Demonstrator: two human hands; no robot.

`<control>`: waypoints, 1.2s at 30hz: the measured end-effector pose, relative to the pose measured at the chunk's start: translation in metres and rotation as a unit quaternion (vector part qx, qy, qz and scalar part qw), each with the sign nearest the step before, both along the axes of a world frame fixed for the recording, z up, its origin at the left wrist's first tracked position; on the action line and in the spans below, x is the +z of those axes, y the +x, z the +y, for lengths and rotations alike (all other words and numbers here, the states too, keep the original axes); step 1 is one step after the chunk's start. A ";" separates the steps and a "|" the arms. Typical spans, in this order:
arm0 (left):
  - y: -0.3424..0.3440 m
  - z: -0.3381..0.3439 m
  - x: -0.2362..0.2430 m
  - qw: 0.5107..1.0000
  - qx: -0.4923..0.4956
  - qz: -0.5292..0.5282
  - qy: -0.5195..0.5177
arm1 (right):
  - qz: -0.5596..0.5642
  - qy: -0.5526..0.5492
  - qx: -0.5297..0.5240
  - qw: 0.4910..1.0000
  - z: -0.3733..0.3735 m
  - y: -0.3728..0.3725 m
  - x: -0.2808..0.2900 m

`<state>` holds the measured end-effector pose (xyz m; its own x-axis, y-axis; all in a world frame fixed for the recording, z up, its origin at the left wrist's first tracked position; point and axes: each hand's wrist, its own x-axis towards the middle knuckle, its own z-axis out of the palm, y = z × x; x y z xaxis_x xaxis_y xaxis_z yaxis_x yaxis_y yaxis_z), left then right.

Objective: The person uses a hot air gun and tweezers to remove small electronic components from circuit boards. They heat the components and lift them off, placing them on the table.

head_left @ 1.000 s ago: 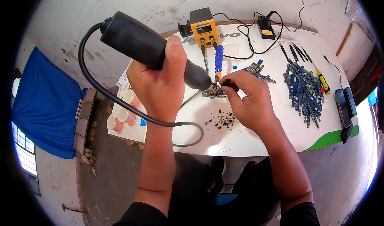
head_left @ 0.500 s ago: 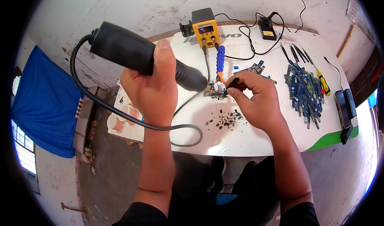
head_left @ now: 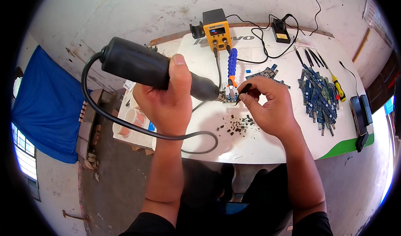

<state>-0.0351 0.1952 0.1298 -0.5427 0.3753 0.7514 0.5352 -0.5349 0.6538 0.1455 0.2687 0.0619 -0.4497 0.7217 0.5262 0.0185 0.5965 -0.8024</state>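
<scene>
My left hand is wrapped round the black handle of a hot-air gun, its thumb along the top. The gun slants down to the right, its metal nozzle close to a small circuit board. Dark tweezers are pinched in my right hand, their tips down at the board's right side. Whether the tips touch it, I cannot tell. A blue segmented flexible arm with an orange end stands just behind the board. Small black chips lie scattered on the white table in front of it.
Behind is a yellow soldering station; a black iron stand is farther right. A heap of narrow circuit boards lies right, beside a yellow screwdriver. Paper cups stand at left. The gun's cable loops below my left hand.
My left hand and the hot-air gun have moved a little right and down. The tweezers in my right hand now tilt more steeply downward, with their tips showing lower.
</scene>
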 end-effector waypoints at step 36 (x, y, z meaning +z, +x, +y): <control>0.006 0.012 0.003 1.000 -0.019 0.010 0.010 | 0.032 0.015 -0.022 0.999 0.001 -0.001 -0.001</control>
<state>-0.0295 0.2073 0.1331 -0.5135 0.3796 0.7696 0.5277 -0.5675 0.6321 0.1449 0.2701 0.0605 -0.3827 0.7237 0.5743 -0.0065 0.6195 -0.7850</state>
